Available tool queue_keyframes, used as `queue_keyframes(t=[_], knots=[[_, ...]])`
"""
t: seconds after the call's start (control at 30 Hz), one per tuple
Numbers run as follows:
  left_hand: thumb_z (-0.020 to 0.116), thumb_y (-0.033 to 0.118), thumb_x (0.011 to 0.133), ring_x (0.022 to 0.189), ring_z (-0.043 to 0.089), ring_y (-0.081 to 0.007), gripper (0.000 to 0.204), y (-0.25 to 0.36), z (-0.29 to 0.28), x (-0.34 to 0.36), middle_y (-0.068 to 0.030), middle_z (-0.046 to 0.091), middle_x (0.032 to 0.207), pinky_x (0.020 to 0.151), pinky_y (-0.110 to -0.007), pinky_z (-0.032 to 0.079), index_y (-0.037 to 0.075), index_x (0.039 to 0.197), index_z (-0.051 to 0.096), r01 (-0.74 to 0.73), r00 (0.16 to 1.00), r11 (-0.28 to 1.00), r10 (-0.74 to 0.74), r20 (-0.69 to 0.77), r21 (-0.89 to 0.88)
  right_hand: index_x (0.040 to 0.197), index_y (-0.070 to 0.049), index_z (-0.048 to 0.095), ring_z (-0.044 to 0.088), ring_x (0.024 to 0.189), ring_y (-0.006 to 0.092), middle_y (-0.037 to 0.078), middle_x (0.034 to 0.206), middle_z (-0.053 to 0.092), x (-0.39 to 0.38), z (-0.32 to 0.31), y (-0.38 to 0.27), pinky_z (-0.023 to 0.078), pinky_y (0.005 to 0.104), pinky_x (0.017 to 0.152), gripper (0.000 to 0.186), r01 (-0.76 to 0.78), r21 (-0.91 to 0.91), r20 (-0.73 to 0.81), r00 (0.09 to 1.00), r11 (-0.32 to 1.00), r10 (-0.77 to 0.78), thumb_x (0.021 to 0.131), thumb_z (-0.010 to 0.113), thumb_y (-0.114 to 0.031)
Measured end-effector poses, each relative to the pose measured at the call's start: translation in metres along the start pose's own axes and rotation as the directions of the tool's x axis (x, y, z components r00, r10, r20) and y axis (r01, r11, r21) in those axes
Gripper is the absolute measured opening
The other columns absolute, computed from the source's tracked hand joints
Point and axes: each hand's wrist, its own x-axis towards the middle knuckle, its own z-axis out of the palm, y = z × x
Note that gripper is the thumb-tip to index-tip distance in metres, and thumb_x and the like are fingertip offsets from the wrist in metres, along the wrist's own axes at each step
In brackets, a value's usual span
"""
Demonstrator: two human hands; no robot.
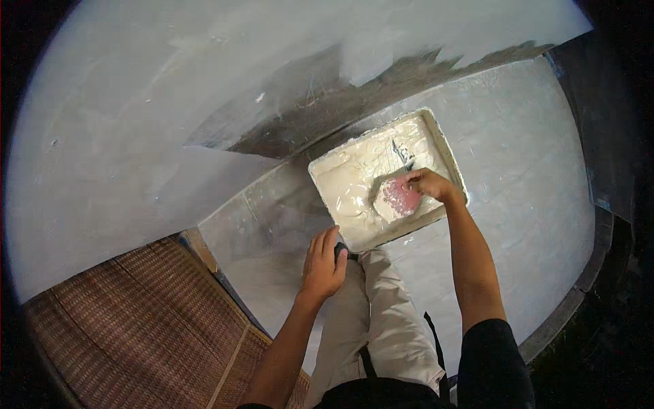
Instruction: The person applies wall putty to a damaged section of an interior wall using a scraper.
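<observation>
A square tray (pixel 441 140) with coated rims holds thick cream-coloured paste (pixel 354 174). My right hand (pixel 434 185) reaches over the tray, its fingers pinching a pink plastic spreader (pixel 400 195) smeared with paste. The spreader rests on or in the paste; its lower edge is caked. Just beside it a small dark blade-like piece (pixel 407 165) shows in the paste, and I cannot tell what it belongs to. My left hand (pixel 324 264) is closed at the tray's near-left corner, gripping a dark handle (pixel 340 250). Whatever the handle belongs to is hidden.
A wall (pixel 157 88) coated pale grey rises at the back, with a dark uncoated strip (pixel 300 112) low along it. Grey floor (pixel 524 157) surrounds the tray. Brown woven matting (pixel 143 320) stands at lower left, and a kerb-like edge (pixel 593 266) borders the right.
</observation>
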Motion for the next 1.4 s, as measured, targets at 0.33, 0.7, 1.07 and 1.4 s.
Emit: queue_keyframes(t=[0.33, 0.7, 1.07, 1.4], knots=[[0.053, 0.015, 0.086, 0.124, 0.038, -0.0401, 0.054, 0.048, -0.072, -0.011, -0.0245, 0.04, 0.134, 0.105, -0.046, 0.029, -0.003, 0.134, 0.035, -0.169, 0.97, 0.985, 0.17, -0.175, 0.019, 0.11, 0.001, 0.06, 0.062, 0.091, 0.0127, 0.005, 0.099, 0.066, -0.109, 0.038, -0.102, 0.049, 0.0269, 0.085, 0.024, 0.241, 0.528, -0.098, 0.97, 0.814, -0.223, 0.088, 0.06, -0.008], [0.054, 0.012, 0.085, 0.132, 0.029, -0.0397, 0.058, 0.103, -0.153, -0.063, -0.0219, 0.031, 0.143, 0.109, -0.047, 0.024, -0.002, 0.136, 0.032, -0.412, 0.836, 0.901, 0.432, -0.337, 0.132, 0.106, -0.003, 0.056, 0.062, 0.091, 0.0142, 0.006, 0.1, 0.064, -0.249, 0.143, -0.175, 0.052, 0.029, 0.083, 0.02, 0.629, 0.632, -0.348, 0.753, 0.453, -0.559, 0.087, 0.062, -0.005], [0.056, 0.012, 0.08, 0.133, 0.027, -0.0409, 0.061, 0.171, -0.243, -0.072, -0.0231, 0.028, 0.144, 0.107, -0.049, 0.025, -0.004, 0.135, 0.034, -0.384, 0.706, 0.875, 0.484, -0.516, 0.295, 0.104, -0.003, 0.052, 0.06, 0.08, 0.0092, 0.004, 0.091, 0.062, -0.325, 0.196, -0.308, 0.05, 0.0243, 0.072, 0.022, 0.791, 0.467, -0.522, 0.608, 0.396, -0.599, 0.086, 0.064, -0.004], [0.059, 0.01, 0.075, 0.135, 0.023, -0.0409, 0.07, 0.184, -0.326, -0.071, -0.0221, 0.024, 0.147, 0.108, -0.054, 0.02, -0.001, 0.138, 0.03, -0.266, 0.51, 0.831, 0.551, -0.66, 0.489, 0.077, -0.002, 0.052, 0.047, 0.062, 0.0076, 0.002, 0.071, 0.054, -0.345, 0.252, -0.392, 0.038, 0.024, 0.055, 0.014, 0.866, -0.227, -0.631, 0.217, 0.445, -0.745, 0.083, 0.064, -0.003]])
